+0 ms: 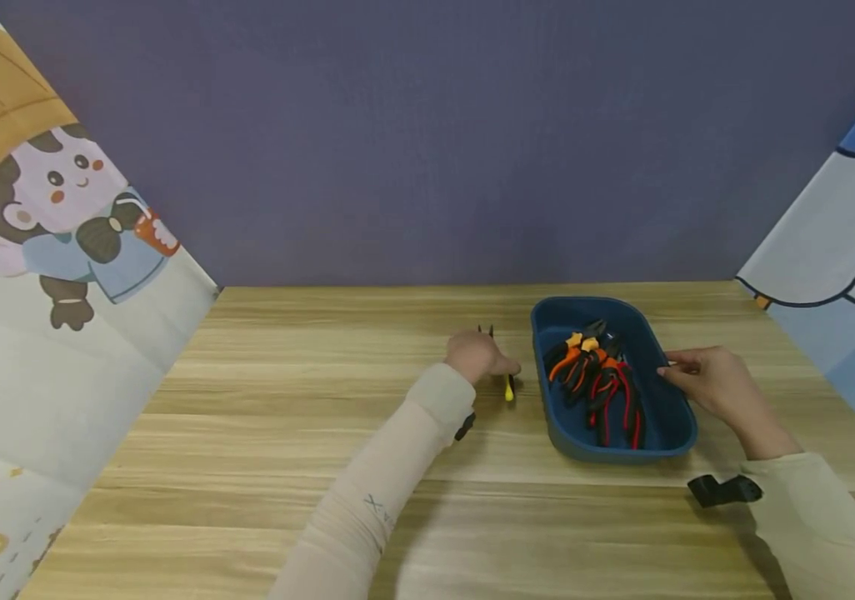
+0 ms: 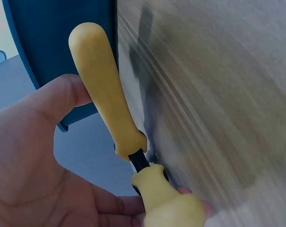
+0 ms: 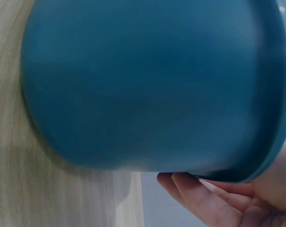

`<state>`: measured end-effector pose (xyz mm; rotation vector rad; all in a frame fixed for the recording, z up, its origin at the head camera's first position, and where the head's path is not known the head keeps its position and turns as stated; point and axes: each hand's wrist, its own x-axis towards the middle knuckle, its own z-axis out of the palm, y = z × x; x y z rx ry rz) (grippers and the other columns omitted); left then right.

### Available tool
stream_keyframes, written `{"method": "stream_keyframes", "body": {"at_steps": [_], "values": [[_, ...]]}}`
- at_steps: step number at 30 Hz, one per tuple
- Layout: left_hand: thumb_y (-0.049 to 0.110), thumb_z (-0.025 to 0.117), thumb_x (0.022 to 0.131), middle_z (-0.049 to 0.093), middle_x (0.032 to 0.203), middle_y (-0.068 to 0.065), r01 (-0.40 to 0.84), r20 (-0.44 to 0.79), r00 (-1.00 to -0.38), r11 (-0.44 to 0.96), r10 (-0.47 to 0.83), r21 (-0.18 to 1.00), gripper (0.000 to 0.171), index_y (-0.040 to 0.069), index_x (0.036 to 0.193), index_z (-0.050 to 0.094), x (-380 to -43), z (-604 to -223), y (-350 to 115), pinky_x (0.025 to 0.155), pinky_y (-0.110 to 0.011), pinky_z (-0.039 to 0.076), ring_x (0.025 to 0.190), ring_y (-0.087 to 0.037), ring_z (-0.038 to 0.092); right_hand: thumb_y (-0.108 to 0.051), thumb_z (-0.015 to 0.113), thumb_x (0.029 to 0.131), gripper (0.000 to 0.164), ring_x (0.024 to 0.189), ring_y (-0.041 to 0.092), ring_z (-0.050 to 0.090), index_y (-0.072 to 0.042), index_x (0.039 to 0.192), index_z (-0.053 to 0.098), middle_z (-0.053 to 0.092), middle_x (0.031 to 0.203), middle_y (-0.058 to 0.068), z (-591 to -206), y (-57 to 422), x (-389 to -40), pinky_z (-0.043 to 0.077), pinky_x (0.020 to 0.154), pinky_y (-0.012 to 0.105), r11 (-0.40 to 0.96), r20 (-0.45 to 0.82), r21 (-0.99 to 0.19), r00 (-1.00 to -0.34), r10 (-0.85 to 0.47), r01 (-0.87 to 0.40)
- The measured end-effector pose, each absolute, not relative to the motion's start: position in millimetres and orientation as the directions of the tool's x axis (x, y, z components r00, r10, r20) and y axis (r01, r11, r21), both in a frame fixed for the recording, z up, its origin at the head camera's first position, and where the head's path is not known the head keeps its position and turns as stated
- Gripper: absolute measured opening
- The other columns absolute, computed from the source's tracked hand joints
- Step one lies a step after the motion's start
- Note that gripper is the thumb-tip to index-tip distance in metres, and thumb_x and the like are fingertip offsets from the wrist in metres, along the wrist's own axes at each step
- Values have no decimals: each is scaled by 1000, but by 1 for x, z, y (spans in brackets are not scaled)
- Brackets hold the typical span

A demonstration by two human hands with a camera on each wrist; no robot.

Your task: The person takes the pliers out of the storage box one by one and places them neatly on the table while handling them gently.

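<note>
- My left fingers (image 2: 109,202) grip the yellow-handled pliers (image 2: 126,127), just left of the blue bin (image 1: 615,452).
- My right fingers (image 3: 197,196) pinch its right edge.
- Worktop (image 1: 307,367) runs wide leftward; purple wall (image 1: 427,150) behind.

Place: tabletop station, enclosed on three sides; room type (home or workshop) cannot be determined. Evidence: pale streaked wood-grain tabletop (image 1: 247,417), plain slate-purple backdrop (image 1: 427,150), white cartoon-printed sheets (image 1: 97,367) at both sides. Workshop-like: orange-and-black-handled metal pliers (image 1: 611,362) in a blue rounded-rectangular tub (image 1: 663,429).
</note>
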<state>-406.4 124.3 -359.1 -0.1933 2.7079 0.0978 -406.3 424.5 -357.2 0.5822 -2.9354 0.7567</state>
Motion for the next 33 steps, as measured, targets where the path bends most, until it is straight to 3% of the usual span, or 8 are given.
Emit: {"method": "stream_keyframes", "body": {"at_steps": [7,11,16,26,33], "values": [[69,50,82,58,128,-5,-148,-353,-927,989,-128,29,76,8,127,58,-403,-361,128,85,-22,47,108,-14,58,-13,63,90,37,83,45,63,18,110,59,68,87,26,-358,425,-407,51,66,50,813,145,-452,-929,-340,-368],[70,51,80,63,118,-4,-158,-331,-932,987,-150,-4,76,7,122,62,-401,-362,131,69,-20,50,91,-10,62,-14,63,90,38,84,46,63,18,110,59,68,87,26,-358,425,-406,51,66,51,813,134,-456,-931,-340,-362],[71,49,81,66,107,-1,-139,-324,-934,989,-149,-55,74,9,119,64,-401,-363,133,53,-18,47,69,-5,57,-13,63,90,38,85,46,63,18,112,58,68,88,26,-358,424,-406,51,66,50,811,134,-460,-931,-340,-362],[70,48,82,66,108,-1,-114,-320,-939,992,-127,-60,71,11,117,66,-401,-366,134,51,-19,46,69,-6,57,-16,62,91,39,85,45,63,17,112,58,68,88,25,-358,426,-405,51,67,51,813,128,-462,-934,-333,-353],[72,47,82,65,83,0,-111,-309,-943,992,-127,-67,71,10,108,70,-400,-369,135,45,-20,44,54,-6,48,-14,63,90,38,84,43,64,17,111,59,69,86,23,-358,425,-405,51,65,49,814,145,-457,-933,-329,-359]]}}
